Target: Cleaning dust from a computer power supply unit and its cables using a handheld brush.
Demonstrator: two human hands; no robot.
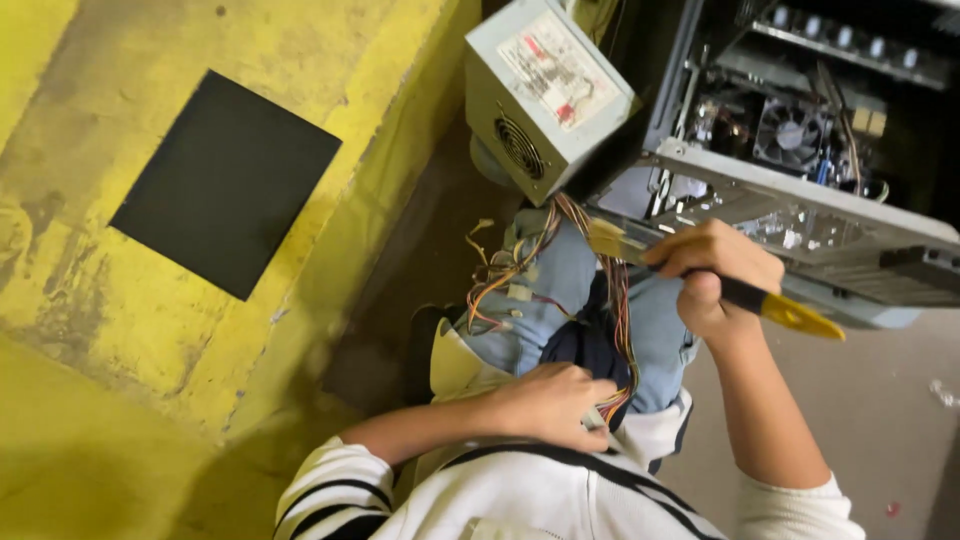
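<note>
- The right hand (pixel 715 275) is closed in a fist round the black-and-yellow handle of a paintbrush (pixel 700 280), its pale bristles pointing toward the power supply box (pixel 545 95).
- The left hand (pixel 550 405) is clamped on the bundle of coloured wires (pixel 560 270) low down, near the person's lap.
- The power supply box, a grey metal case with a round fan grille and a label on one face, sits tilted just beside the open computer case (pixel 800 200), at its left edge; the wires run down from the box.
- The brush sits between the box and the case's lower metal rail, bristles just under the box.
- Inside the case, to the right of the box, a cooling fan (pixel 790 130) and circuit boards show.
- Judging by its look, the box is heavy, rigid and sharp-cornered, best gripped by its flat sides; the wires are limp and should not carry its weight.
- The brush looks light and stiff-handled, with soft bristles.
- A dark square panel (pixel 225 180) lies on the yellow surface, well left of the box.
</note>
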